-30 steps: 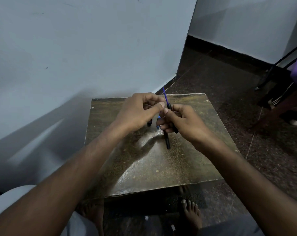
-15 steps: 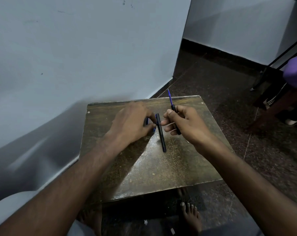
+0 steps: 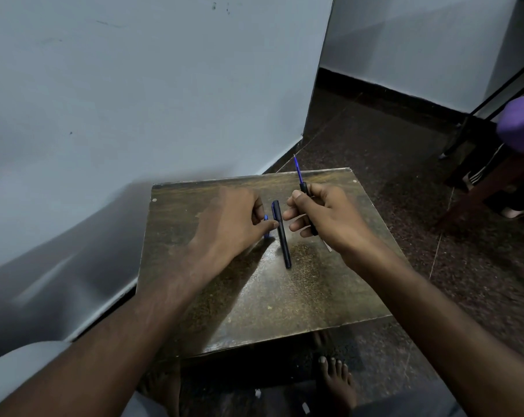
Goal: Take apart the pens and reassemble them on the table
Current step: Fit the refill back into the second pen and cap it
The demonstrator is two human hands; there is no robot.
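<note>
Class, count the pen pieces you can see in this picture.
3: a black pen lying on the table, a blue piece by the left hand, a refill piece in the right hand. Others may be hidden.

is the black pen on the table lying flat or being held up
Lying flat: the black pen rests along the table, between both hands; neither holds it, though the left hand's thumb tip is at its side.

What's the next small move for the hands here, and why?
Probably the left hand picks up the black barrel lying on the table at its thumb tip, since the right hand already holds a pen part with the blue refill sticking out.
</note>
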